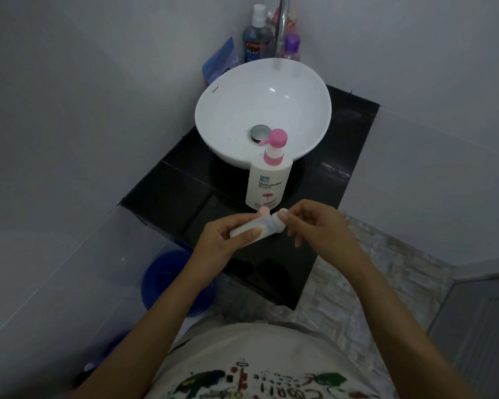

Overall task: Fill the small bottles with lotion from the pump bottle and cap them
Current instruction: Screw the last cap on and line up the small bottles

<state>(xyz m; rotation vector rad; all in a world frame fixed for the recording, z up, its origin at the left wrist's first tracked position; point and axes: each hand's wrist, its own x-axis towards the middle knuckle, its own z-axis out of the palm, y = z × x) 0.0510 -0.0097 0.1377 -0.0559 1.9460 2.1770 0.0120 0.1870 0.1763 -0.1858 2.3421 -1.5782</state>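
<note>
Left hand (224,239) wraps a small translucent white plastic bottle (252,230), thumb across its body, fingers curled behind it. Bottle lies near horizontal, neck pointing to 2 o'clock. Some pale fill shows inside; level not readable.

Right hand (308,226) pinches the small white cap (279,223) at the bottle's neck between thumb and forefinger, other fingers loosely bent below. Cap touches the neck; can't tell whether it is threaded on or just seated.

Both hands hover over the near edge of the black glossy tiled counter (185,191), roughly frame centre.

At 12 o'clock from the hands, just beyond them: white pump bottle with pink pump head and pink collar (268,180), upright on the counter, spout pointing to 9 o'clock. A small round pink item (264,210) sits at its base, touching or nearly touching the held bottle; can't tell what it is.

Further at 12: white round ceramic vessel basin (228,110) with metal drain (260,133), pump bottle standing against its front rim. Chrome tap (283,27) rises behind the basin.

Beyond the basin at 11–12 o'clock: blue mouthwash bottle with white cap (254,38), blue sachet (221,60), purple-capped bottle (292,47).

At 7 o'clock from the hands, on the floor: blue plastic bucket (167,280).
</note>
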